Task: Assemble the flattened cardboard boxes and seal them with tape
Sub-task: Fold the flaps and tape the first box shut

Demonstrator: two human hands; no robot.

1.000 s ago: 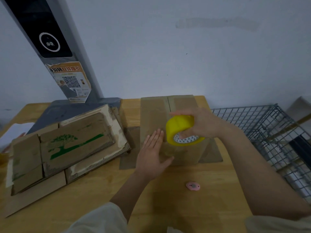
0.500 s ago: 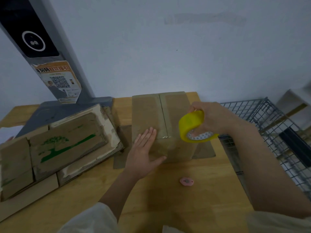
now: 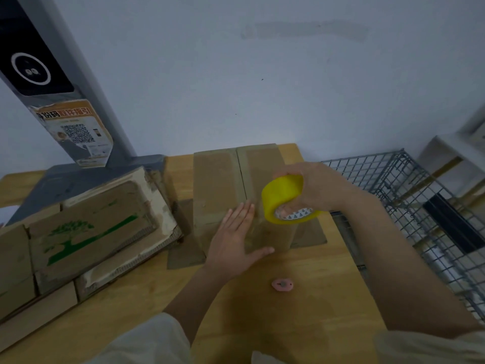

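Observation:
An assembled brown cardboard box (image 3: 217,185) stands at the back middle of the wooden table (image 3: 328,298), its top flaps closed with a tape strip along the centre seam. My left hand (image 3: 236,237) lies flat on the box's near edge, fingers straight and thumb spread. My right hand (image 3: 312,187) grips a yellow tape roll (image 3: 283,198) just above the box's right side, over its near right corner. A stack of flattened cardboard boxes (image 3: 86,227) with a green tree print lies at the left.
A small pink cutter (image 3: 282,284) lies on the table in front of the box. A wire mesh basket (image 3: 425,214) sits off the table's right edge. A grey stand (image 3: 78,122) with a QR sticker rises at the back left.
My right hand moved the tape roll to the right off the seam, then back a little toward the box. My left hand stays flat on the box.

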